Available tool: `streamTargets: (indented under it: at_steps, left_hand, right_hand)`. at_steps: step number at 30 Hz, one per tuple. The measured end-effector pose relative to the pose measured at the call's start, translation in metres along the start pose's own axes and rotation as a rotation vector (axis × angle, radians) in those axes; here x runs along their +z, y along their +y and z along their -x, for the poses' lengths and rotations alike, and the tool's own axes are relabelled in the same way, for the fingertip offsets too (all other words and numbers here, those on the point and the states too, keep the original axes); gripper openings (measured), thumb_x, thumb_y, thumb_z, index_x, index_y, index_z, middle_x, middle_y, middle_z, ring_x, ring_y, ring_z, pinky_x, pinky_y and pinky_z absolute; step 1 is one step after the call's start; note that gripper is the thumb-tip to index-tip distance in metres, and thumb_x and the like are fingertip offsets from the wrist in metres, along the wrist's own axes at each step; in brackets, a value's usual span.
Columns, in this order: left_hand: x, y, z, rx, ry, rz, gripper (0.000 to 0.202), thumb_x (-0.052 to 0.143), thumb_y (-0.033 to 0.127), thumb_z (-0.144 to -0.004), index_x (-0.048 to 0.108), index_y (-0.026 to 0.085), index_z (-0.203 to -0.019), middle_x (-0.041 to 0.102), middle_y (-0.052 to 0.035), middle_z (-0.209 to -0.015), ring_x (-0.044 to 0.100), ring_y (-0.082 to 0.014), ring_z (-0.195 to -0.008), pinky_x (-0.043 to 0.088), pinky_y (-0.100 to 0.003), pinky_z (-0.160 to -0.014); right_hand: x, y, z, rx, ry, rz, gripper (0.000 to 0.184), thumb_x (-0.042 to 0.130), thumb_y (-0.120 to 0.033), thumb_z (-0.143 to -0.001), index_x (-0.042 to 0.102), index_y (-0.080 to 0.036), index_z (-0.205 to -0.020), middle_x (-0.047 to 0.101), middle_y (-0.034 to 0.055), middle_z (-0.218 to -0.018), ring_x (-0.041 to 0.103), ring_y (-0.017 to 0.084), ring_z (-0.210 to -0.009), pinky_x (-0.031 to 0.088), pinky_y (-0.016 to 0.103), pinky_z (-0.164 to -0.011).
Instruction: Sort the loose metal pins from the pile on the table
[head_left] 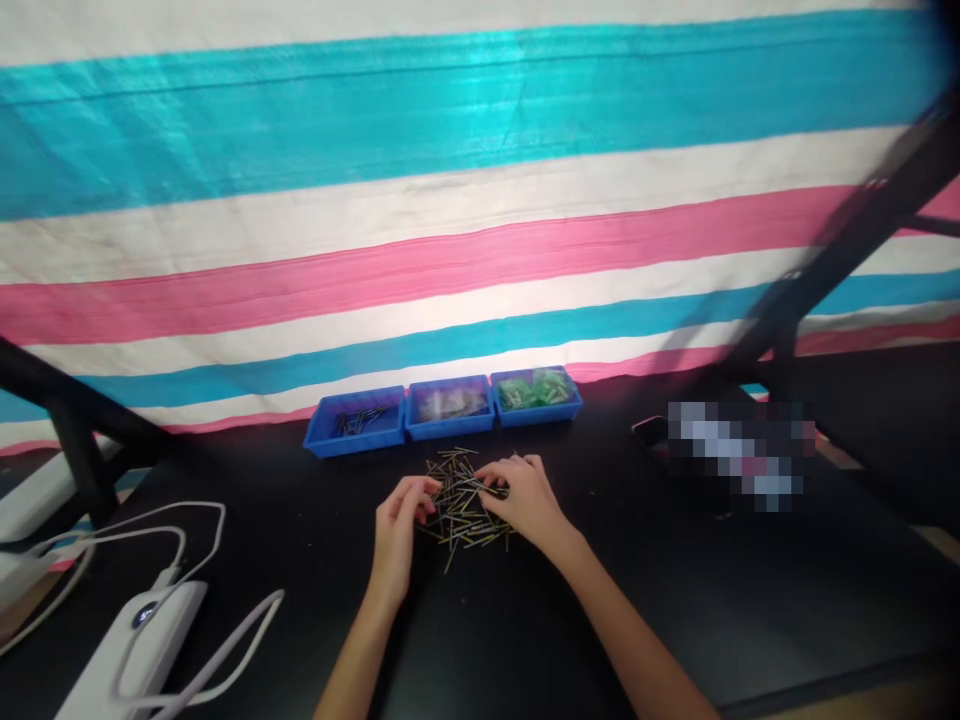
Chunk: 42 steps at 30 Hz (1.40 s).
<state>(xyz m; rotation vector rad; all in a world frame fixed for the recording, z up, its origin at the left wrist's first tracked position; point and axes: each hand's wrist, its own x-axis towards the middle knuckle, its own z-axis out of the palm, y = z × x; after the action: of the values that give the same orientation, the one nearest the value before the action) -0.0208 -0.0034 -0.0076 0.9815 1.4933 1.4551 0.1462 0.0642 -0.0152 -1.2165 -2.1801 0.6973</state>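
A loose pile of thin brass-coloured pins [459, 500] lies on the black table [675, 600]. My left hand [401, 525] rests at the pile's left edge with its fingers curled in a pinch over the pins. My right hand [521, 495] lies on the right side of the pile, fingers bent down onto the pins. What either hand holds is too small to make out. Behind the pile stand three blue trays: the left tray [356, 422] holds dark pins, the middle tray [450, 405] pale parts, the right tray [536, 392] green parts.
A white power bank [139, 640] with white cables [187, 530] sits at the front left. A blurred-out object [739, 450] lies at the right. Black frame bars [847, 250] slant up on both sides before a striped cloth [450, 200].
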Motion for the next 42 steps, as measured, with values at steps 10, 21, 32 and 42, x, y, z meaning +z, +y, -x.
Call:
streamTargets:
  at_steps: [10, 21, 32, 42]
  left_hand:
    - [-0.007, -0.004, -0.003, -0.038, 0.023, 0.293, 0.012, 0.057, 0.025, -0.075, 0.062, 0.015, -0.079, 0.055, -0.0003, -0.068, 0.047, -0.0114, -0.063, 0.032, -0.023, -0.055]
    - [-0.01, -0.002, -0.006, -0.058, 0.036, 0.42, 0.015, 0.053, 0.027, -0.074, 0.062, 0.015, -0.078, 0.056, -0.0021, -0.077, 0.047, -0.0107, -0.062, 0.032, -0.025, -0.054]
    - [-0.004, 0.001, -0.004, -0.063, -0.041, 0.413, 0.012, 0.052, 0.022, -0.074, 0.06, 0.013, -0.073, 0.054, -0.0034, -0.074, 0.046, -0.0109, -0.059, 0.03, -0.025, -0.054]
    - [-0.016, 0.007, -0.005, -0.054, 0.03, 0.484, 0.016, 0.05, 0.03, -0.076, 0.057, 0.016, -0.074, 0.051, -0.0012, -0.074, 0.045, -0.011, -0.06, 0.031, -0.025, -0.054]
  right_hand:
    - [0.003, -0.005, 0.002, -0.03, 0.066, -0.055, 0.009, 0.061, -0.02, -0.074, 0.069, -0.025, -0.072, 0.069, -0.0035, -0.072, 0.055, 0.014, -0.072, 0.026, 0.031, -0.077]
    - [0.001, -0.008, 0.006, -0.032, 0.046, -0.091, 0.017, 0.057, -0.015, -0.071, 0.07, -0.025, -0.072, 0.067, -0.0033, -0.07, 0.056, 0.014, -0.069, 0.028, 0.031, -0.076]
    - [0.01, 0.006, 0.004, -0.051, 0.057, -0.056, 0.015, 0.056, -0.02, -0.076, 0.07, -0.025, -0.081, 0.066, -0.0021, -0.068, 0.058, 0.014, -0.067, 0.03, 0.031, -0.074]
    - [0.008, 0.014, 0.002, -0.042, 0.105, -0.053, 0.015, 0.056, -0.025, -0.078, 0.071, -0.022, -0.079, 0.069, 0.0014, -0.074, 0.062, 0.016, -0.066, 0.036, 0.032, -0.073]
